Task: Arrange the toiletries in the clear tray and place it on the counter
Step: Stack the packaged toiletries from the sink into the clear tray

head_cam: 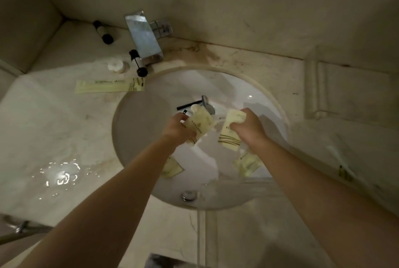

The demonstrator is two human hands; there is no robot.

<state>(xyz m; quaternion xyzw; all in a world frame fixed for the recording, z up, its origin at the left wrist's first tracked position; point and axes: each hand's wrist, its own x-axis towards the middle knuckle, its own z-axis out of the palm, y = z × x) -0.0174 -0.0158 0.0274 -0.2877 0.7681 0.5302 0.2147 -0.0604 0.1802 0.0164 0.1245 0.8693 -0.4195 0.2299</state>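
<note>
Both of my hands are over the round white sink. My left hand grips a pale yellow sachet, and a small black-capped tube shows at its fingertips. A second yellow sachet with green stripes is pinched in my right hand. Two more sachets lie lower in the basin. Faint clear tray edges cross the sink's near rim; the tray's full outline is hard to tell. A black stick-like item lies by the drain.
On the marble counter to the left lie a long yellow packet, a white round item and two black-capped bottles. The chrome faucet stands behind the sink. A pale ledge sits at right.
</note>
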